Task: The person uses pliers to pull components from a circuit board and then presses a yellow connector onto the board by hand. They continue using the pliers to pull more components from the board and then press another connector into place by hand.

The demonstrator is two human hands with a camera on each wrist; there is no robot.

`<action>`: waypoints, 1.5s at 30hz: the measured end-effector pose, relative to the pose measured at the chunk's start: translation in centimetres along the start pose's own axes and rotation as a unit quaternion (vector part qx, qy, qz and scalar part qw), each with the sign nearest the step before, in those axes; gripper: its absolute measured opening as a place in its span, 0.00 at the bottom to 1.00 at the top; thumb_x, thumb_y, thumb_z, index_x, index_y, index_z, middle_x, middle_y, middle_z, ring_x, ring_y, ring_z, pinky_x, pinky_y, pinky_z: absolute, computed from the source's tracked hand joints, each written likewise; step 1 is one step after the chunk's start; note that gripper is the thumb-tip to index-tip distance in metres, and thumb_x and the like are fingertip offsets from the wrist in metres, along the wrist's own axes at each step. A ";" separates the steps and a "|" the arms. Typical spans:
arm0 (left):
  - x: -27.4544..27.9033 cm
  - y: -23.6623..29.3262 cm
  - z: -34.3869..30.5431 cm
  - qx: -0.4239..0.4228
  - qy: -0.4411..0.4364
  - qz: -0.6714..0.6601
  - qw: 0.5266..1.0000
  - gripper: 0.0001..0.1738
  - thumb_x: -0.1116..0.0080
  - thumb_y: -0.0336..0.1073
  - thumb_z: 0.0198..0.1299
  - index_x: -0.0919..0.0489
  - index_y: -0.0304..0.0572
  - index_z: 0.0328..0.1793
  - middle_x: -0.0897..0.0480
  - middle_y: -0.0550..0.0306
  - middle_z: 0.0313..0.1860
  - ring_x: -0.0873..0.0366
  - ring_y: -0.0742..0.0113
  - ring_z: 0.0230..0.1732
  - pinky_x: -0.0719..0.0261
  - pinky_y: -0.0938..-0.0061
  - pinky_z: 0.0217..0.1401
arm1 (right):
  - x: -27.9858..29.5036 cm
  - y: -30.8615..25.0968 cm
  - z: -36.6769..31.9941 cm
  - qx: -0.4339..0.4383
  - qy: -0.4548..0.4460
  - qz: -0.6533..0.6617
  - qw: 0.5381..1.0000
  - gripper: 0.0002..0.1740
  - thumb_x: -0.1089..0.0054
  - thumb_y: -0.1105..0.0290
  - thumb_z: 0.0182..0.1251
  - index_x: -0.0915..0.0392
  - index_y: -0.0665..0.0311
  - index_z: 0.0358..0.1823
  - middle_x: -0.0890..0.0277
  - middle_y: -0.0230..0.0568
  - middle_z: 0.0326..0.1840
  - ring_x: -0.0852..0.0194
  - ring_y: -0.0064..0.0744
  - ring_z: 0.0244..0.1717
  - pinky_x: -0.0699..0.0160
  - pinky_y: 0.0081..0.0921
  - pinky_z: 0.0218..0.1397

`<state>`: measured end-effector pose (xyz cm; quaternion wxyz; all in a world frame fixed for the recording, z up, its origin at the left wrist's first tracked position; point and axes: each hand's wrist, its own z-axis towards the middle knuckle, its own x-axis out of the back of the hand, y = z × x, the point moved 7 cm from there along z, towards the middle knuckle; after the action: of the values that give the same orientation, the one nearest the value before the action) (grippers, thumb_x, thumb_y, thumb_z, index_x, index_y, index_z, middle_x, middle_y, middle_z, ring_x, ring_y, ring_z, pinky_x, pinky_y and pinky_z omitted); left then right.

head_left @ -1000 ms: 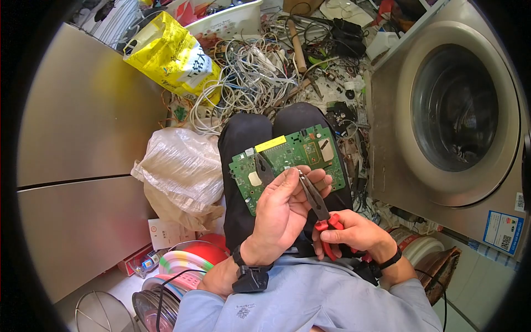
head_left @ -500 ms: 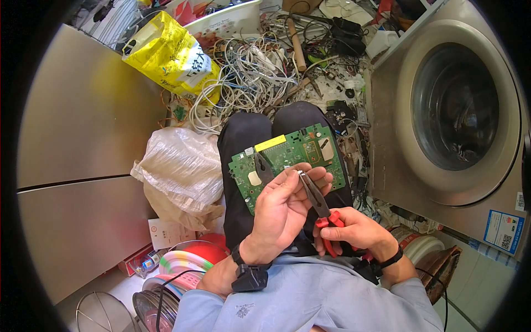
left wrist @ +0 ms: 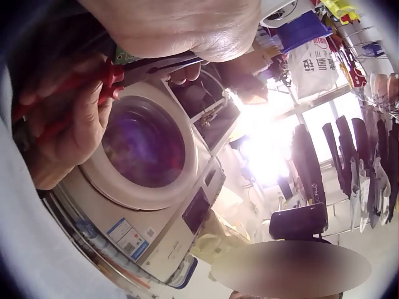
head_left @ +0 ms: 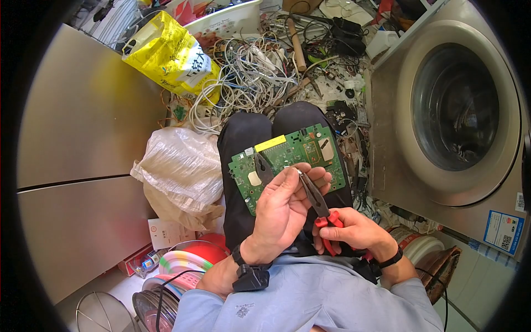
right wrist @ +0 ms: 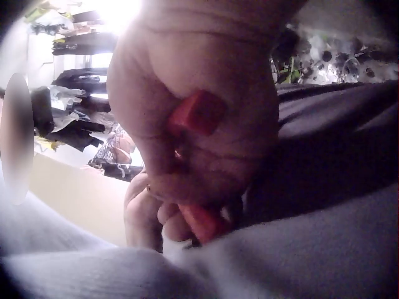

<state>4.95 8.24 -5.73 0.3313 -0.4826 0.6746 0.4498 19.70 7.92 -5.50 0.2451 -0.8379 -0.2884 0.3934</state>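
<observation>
My right hand (head_left: 357, 229) grips the red handles of a pair of pliers (head_left: 316, 200), whose dark jaws point up toward the left fingertips. With thumb and forefinger, my left hand (head_left: 282, 213) pinches a small shiny metal piece (head_left: 299, 171) at the pliers' tips; its exact kind I cannot tell. The other left fingers are loosely bent behind the jaws. Beneath the hands a green circuit board (head_left: 293, 149) with a yellow strip lies across the lap. On the board's left part rests a second dark plier head (head_left: 263, 167). Red handles (right wrist: 198, 113) show in the right wrist view.
A washing machine (head_left: 453, 110) stands on the right, and a metallic cabinet (head_left: 88, 116) on the left. Ahead lie tangled white cables (head_left: 254, 77) and a yellow bag (head_left: 174, 58). A pale woven sack (head_left: 180, 166) sits left of the knees, above stacked basins (head_left: 185, 263).
The pliers and right hand have shifted very slightly upward over the last second. The left hand keeps its pinch, and the board stays where it was on the lap.
</observation>
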 end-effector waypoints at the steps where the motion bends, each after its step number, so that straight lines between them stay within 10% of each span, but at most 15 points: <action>1: 0.0 0.0 0.0 0.002 -0.003 -0.003 1.000 0.17 0.51 0.42 0.85 0.20 0.38 0.66 0.13 0.42 0.63 0.16 0.45 0.69 0.22 0.46 0.79 | 0.0 0.1 0.0 0.002 -0.001 0.000 1.000 0.11 0.40 0.65 0.84 0.22 0.66 0.54 0.13 0.38 0.40 0.17 0.23 0.33 0.20 0.21 0.32; 21: -0.8 0.2 -0.4 0.015 0.001 -0.012 1.000 0.15 0.48 0.41 0.84 0.17 0.40 0.62 0.11 0.45 0.59 0.14 0.48 0.66 0.19 0.48 0.75 | -0.8 -0.3 -1.0 0.021 -0.089 0.075 0.993 0.13 0.38 0.62 0.83 0.22 0.66 0.50 0.15 0.38 0.37 0.17 0.24 0.33 0.23 0.22 0.32; 45: -0.8 1.7 -0.8 -0.016 0.054 0.108 0.993 0.17 0.46 0.32 0.82 0.19 0.30 0.69 0.13 0.36 0.63 0.12 0.48 0.63 0.13 0.52 0.70 | 1.2 -2.9 -2.5 0.064 0.068 -0.085 0.992 0.09 0.37 0.68 0.80 0.22 0.66 0.51 0.15 0.36 0.38 0.22 0.20 0.32 0.23 0.22 0.35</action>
<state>3.56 8.02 -4.28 0.2359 -0.4354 0.7325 0.4670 21.44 10.32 -2.83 0.3500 -0.8177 -0.3154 0.3307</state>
